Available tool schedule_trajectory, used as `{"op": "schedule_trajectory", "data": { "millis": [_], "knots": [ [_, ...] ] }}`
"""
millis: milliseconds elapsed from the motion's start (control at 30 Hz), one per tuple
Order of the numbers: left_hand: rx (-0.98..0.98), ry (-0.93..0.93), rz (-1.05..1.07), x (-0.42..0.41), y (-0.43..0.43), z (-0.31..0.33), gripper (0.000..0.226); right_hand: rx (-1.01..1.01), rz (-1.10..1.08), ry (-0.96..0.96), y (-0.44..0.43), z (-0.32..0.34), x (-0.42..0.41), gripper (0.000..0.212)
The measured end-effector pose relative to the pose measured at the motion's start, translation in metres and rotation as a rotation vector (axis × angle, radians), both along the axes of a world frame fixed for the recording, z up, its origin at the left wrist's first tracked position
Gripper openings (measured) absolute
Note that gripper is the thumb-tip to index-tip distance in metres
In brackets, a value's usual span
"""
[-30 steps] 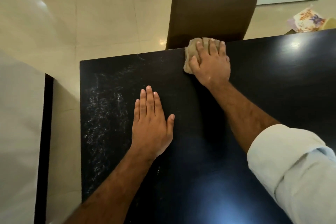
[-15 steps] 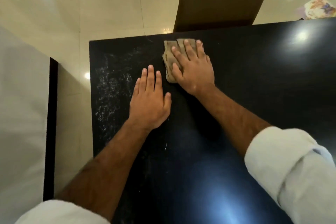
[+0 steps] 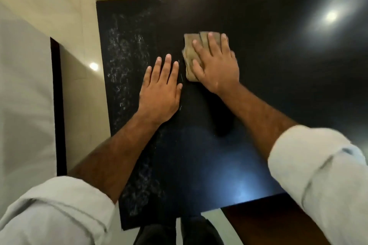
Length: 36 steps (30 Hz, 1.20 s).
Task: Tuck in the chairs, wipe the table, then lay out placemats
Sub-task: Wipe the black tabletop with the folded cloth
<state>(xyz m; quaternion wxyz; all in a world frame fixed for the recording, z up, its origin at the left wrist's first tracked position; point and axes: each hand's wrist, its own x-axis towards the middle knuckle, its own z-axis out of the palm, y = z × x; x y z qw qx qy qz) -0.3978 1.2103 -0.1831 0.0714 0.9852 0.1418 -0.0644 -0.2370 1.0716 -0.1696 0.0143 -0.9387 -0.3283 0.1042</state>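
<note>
Both forearms reach forward from rolled pale sleeves, bare from the elbow down. The left grip (image 3: 160, 87) lies palm down and flat, fingers straight and close together, thumb tucked alongside. The right grip (image 3: 214, 65) sits just ahead of it and to its right, also palm down, fingers spread a little and pressing flat on a cloth (image 3: 190, 59) beneath them. The two grips are near each other but apart. Wrists are straight, in line with the forearms.

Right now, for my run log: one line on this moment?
step: wiping | right hand: flat on cloth | left hand: flat on table | placemats: none
</note>
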Motion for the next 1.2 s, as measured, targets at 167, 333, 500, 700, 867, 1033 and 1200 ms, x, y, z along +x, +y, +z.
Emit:
{"op": "schedule_trajectory", "data": {
  "millis": [167, 333, 500, 700, 867, 1033, 1200],
  "knots": [
    [-0.013, 0.007, 0.004, -0.035, -0.011, 0.001, 0.068, 0.060, -0.056, -0.017, -0.035, -0.005, -0.067, 0.068],
    [-0.012, 0.047, 0.029, -0.036, -0.015, 0.008, 0.069, 0.017, 0.014, 0.111, -0.140, 0.009, -0.248, 0.072],
    [-0.014, 0.104, -0.008, -0.099, -0.042, 0.021, 0.069, -0.020, 0.035, 0.145, -0.144, 0.013, -0.248, 0.074],
    [-0.013, 0.193, -0.039, -0.146, -0.052, 0.026, 0.067, 0.035, -0.156, 0.016, -0.093, 0.003, -0.151, 0.070],
    [-0.014, 0.159, -0.100, -0.150, -0.042, 0.023, 0.069, 0.056, -0.094, 0.052, -0.131, 0.004, -0.284, 0.071],
    [-0.023, 0.130, -0.115, -0.153, -0.039, 0.024, 0.066, 0.006, 0.012, 0.118, -0.154, 0.001, -0.316, 0.079],
    [-0.034, 0.085, -0.144, -0.158, -0.030, 0.019, 0.064, 0.050, -0.331, 0.029, -0.133, -0.004, -0.236, 0.076]
  ]
}}
